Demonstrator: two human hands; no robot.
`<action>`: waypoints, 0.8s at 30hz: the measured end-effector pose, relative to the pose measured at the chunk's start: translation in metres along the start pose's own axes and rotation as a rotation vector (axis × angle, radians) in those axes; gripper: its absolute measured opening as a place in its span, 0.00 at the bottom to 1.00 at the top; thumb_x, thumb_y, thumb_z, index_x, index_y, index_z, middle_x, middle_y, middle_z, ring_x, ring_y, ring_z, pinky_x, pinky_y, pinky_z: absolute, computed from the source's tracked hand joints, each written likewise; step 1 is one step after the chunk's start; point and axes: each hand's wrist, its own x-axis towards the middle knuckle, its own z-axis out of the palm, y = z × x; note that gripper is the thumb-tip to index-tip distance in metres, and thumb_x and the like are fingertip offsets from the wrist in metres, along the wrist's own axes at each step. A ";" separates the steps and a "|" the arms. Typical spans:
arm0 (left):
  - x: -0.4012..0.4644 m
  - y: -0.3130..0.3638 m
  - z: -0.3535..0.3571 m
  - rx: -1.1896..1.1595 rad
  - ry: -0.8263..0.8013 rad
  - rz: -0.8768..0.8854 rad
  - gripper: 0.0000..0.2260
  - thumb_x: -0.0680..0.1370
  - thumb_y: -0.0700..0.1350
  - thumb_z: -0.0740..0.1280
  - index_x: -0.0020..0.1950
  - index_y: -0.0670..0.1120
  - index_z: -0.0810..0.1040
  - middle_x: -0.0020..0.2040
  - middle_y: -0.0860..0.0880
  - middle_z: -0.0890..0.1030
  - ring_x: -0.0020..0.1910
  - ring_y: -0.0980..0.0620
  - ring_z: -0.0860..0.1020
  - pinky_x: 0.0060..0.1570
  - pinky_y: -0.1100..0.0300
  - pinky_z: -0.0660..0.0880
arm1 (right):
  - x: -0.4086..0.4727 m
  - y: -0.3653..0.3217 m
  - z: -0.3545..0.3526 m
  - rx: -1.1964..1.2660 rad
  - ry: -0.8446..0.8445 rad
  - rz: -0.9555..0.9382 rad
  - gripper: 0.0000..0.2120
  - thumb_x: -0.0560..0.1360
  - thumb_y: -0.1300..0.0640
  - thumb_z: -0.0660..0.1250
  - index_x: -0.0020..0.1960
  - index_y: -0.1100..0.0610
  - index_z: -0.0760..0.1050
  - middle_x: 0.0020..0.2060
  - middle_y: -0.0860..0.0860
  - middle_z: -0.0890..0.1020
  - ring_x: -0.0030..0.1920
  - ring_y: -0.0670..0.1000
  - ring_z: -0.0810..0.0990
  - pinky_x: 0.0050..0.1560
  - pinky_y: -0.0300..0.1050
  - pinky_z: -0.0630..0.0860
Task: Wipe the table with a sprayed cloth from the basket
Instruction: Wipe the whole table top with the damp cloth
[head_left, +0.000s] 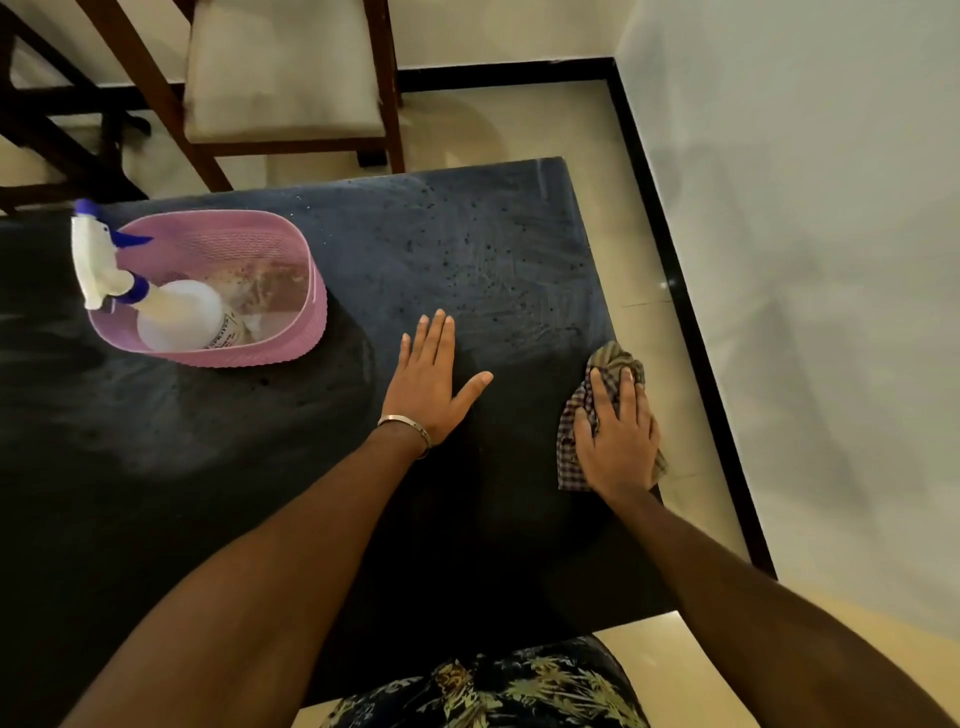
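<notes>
A dark stone table (467, 249) fills the middle of the view, with wet streaks and droplets on its far right part. My right hand (618, 431) presses flat on a checked cloth (571, 441) at the table's right edge, fingers straight over it. My left hand (431, 384) rests flat on the tabletop to the left of the cloth, fingers spread, a metal bangle on the wrist. A pink plastic basket (291, 343) stands at the left of the table. In it stands a white spray bottle (171, 312) with a blue and white trigger head.
A wooden chair (291, 78) with a pale cushion stands beyond the table's far edge. Beige floor tiles and a black skirting strip (675, 291) run along the white wall on the right. The table's right edge lies just beside the cloth.
</notes>
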 end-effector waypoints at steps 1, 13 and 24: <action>0.005 -0.003 -0.002 -0.004 0.003 0.002 0.40 0.76 0.69 0.42 0.79 0.43 0.41 0.80 0.46 0.41 0.78 0.49 0.38 0.76 0.49 0.40 | 0.010 -0.005 -0.002 -0.005 -0.004 -0.005 0.29 0.81 0.39 0.53 0.80 0.43 0.53 0.80 0.54 0.56 0.78 0.59 0.55 0.76 0.61 0.56; 0.087 -0.032 -0.018 -0.006 0.060 0.012 0.39 0.78 0.68 0.46 0.79 0.42 0.44 0.80 0.45 0.44 0.78 0.48 0.41 0.77 0.47 0.41 | 0.111 -0.050 -0.015 -0.004 0.024 -0.074 0.29 0.81 0.41 0.53 0.80 0.42 0.53 0.80 0.53 0.55 0.79 0.59 0.54 0.76 0.61 0.55; 0.150 -0.045 -0.037 0.031 0.135 0.018 0.39 0.78 0.68 0.45 0.79 0.41 0.44 0.80 0.44 0.45 0.78 0.47 0.41 0.77 0.47 0.42 | 0.214 -0.091 -0.030 -0.001 0.030 -0.160 0.29 0.82 0.40 0.52 0.81 0.42 0.51 0.81 0.53 0.53 0.79 0.59 0.53 0.77 0.60 0.53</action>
